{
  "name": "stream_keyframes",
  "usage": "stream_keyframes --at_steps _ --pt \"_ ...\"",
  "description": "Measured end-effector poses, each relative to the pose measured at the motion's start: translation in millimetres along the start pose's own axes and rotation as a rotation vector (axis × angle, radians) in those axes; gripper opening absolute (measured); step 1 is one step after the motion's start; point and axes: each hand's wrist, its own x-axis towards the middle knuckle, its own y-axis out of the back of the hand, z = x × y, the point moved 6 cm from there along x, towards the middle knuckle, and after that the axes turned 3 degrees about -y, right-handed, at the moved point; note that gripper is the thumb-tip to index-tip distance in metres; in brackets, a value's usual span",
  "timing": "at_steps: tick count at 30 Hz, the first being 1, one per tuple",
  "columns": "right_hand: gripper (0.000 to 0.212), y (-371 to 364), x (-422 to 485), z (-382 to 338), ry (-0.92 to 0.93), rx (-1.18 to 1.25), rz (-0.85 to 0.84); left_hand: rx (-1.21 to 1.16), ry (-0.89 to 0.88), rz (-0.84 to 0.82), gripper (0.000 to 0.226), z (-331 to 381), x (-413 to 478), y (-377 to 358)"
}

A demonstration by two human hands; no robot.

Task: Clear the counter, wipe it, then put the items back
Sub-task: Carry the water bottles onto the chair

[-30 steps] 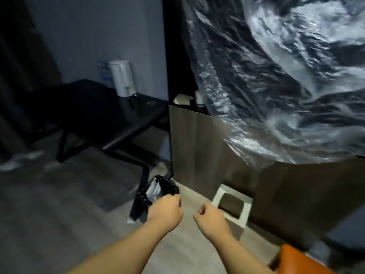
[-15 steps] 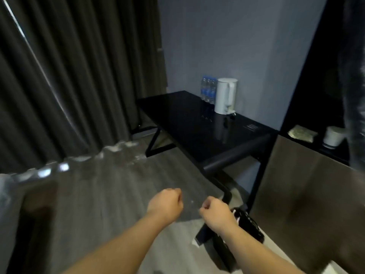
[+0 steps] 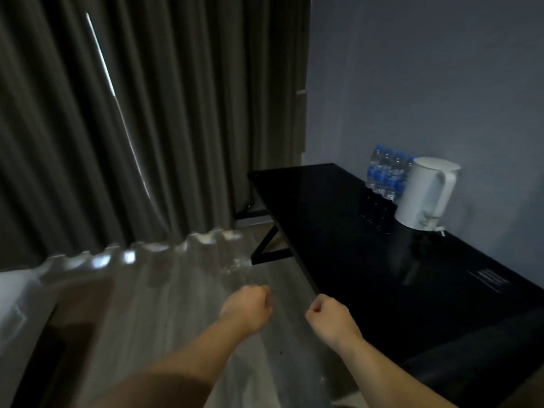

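dark grey pleated curtain (image 3: 117, 128) fills the left. the black glossy glass-topped counter (image 3: 338, 231) runs ahead and to the right of both hands, its long edge just beside the right hand (image 3: 331, 318). a clear crinkled plastic film (image 3: 164, 275) spreads leftward over the floor. a white plastic kettle (image 3: 424, 195) stands just beside blue-labelled water bottles (image 3: 385, 175). the left hand (image 3: 247, 307) and the right are tight fists gripping the film.

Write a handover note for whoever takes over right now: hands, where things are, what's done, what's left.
Left hand and right hand: both fisted, apparently gripping a clear plastic sheet that spreads to the left.
Black counter: white kettle and water bottles stand at its back edge by the wall.
Done: nothing cleared or wiped yet.
Left: remove kettle and bottles, wipe, put them back.
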Motion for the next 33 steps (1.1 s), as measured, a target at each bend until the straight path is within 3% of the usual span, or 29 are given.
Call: stream_keyframes --at_steps 6,18,33 --pt "0.011 -18.6 106.5 -41.0 -0.024 -0.023 -0.035 -0.092 0.057 -0.040 0.024 -58.3 101.7 3.7" --pt "0.013 -8.6 341.3 -140.3 -0.172 0.080 0.071 0.005 -0.197 -0.061 0.021 -119.3 374.9 86.1" --pt "0.011 138.5 553.6 -113.3 -0.279 0.257 0.266 -0.031 -0.558 -0.192 0.022 6.8 653.1 111.1"
